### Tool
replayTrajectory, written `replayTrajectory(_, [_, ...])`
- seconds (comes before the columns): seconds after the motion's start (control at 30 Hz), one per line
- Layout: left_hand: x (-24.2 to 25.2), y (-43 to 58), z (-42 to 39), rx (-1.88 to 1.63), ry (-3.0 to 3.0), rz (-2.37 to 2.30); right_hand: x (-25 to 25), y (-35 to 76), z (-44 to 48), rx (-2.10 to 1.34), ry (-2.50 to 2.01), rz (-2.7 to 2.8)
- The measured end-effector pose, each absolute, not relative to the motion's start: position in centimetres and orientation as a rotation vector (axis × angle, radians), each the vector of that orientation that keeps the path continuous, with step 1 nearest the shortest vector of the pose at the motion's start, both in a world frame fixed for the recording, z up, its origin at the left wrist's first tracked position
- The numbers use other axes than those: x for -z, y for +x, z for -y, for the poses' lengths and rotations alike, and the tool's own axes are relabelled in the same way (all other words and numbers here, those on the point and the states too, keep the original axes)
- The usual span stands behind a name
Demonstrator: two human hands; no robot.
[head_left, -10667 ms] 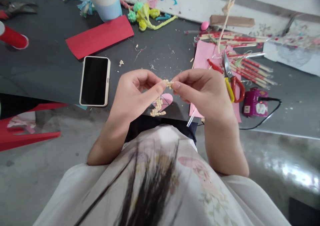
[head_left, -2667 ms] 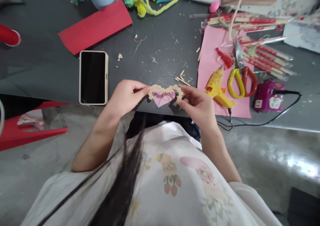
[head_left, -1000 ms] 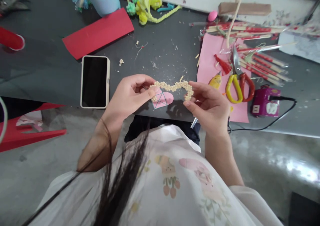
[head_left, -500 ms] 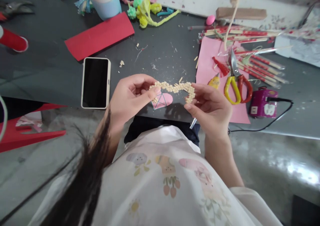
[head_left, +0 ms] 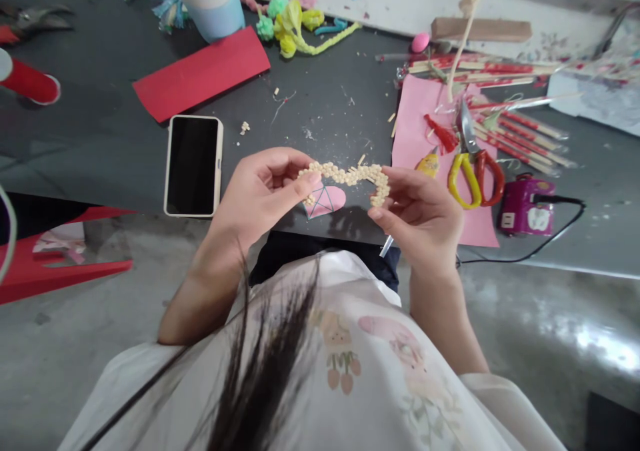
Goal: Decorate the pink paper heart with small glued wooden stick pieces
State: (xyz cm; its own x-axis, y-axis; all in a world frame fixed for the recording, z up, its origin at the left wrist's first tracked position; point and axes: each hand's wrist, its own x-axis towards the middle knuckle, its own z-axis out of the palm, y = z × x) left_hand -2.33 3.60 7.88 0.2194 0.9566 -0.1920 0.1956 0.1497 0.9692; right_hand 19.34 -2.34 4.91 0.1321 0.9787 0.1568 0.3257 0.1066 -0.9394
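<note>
A curved strip of small pale wooden pieces (head_left: pixel 345 174) spans between my two hands, above the table's front edge. My left hand (head_left: pixel 267 191) pinches its left end between thumb and fingers. At the other end, my right hand (head_left: pixel 420 208) grips the down-turned part, with the thumb below. Beneath the strip lies a pink paper heart (head_left: pixel 327 200) marked with dark lines, its left side partly covered by my left thumb. A thin whitish stick (head_left: pixel 386 246) pokes out below my right hand; I cannot make out what it belongs to.
Left of my hands lies a phone (head_left: pixel 193 166), with folded red card (head_left: pixel 203 74) behind it. To the right are scissors (head_left: pixel 473 158) on pink paper (head_left: pixel 413 118), a purple box (head_left: pixel 527 204) with a black cable, and wrapped sticks (head_left: pixel 525 138). A blue-white cylinder (head_left: pixel 213 8) stands behind.
Both hands and the wooden strip stay almost still. A dark lock of hair has swung to the right across the shirt, uncovering my left forearm.
</note>
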Motion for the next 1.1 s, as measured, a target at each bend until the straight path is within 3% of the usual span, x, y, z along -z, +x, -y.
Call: replayTrajectory(1.1, [-2.1,-2.3,-3.3,-0.917,1.138,-1.263,-0.8,18.1,1.9,-0.629,-1.572,1.772])
